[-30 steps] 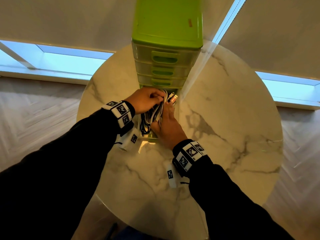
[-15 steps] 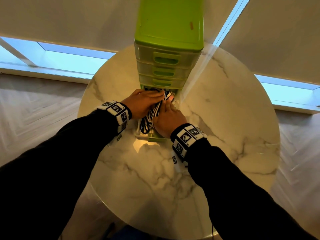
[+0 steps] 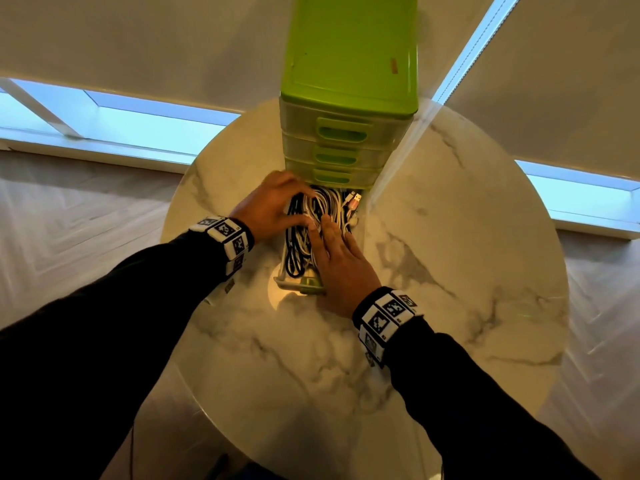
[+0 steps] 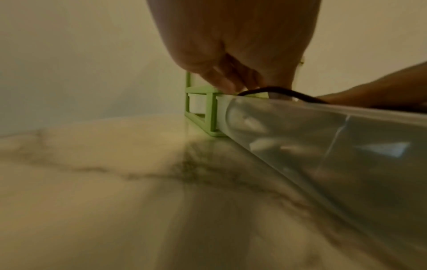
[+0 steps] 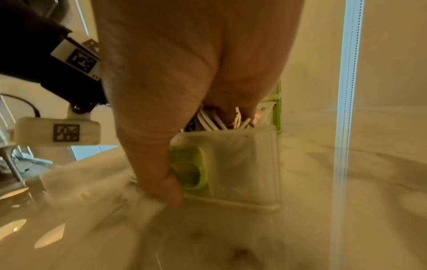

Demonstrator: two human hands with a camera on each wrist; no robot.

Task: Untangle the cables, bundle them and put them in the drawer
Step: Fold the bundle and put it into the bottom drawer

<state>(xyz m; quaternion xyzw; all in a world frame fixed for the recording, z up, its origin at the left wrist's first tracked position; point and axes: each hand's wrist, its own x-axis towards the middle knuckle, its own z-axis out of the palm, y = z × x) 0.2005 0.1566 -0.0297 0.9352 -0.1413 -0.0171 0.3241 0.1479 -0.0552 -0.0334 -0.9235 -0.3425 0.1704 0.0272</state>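
Note:
A bundle of white and black cables [image 3: 325, 209] lies in the pulled-out bottom drawer [image 3: 294, 284] of a green drawer unit [image 3: 349, 64]. My left hand [image 3: 277, 206] sits at the drawer's left side, fingers curled down over the cables and thumb against them. The left wrist view shows its fingers [image 4: 231, 80] by a black cable [image 4: 277, 91] at the drawer wall [image 4: 323, 146]. My right hand [image 3: 332, 237] lies flat on the bundle with straight fingers. In the right wrist view, the white cables [image 5: 212, 120] show under its fingers, and its thumb rests by the green handle [image 5: 191, 168].
The unit stands at the far side of a round marble table [image 3: 450, 271], with three shut drawers [image 3: 339, 155] above the open one. USB plugs [image 3: 355, 200] stick up at the drawer's back right. Floor and low windows surround the table.
The bundle has gone down into the drawer. My right hand has come from beside the bundle to lie flat on top. My left hand has shifted to the bundle's left side.

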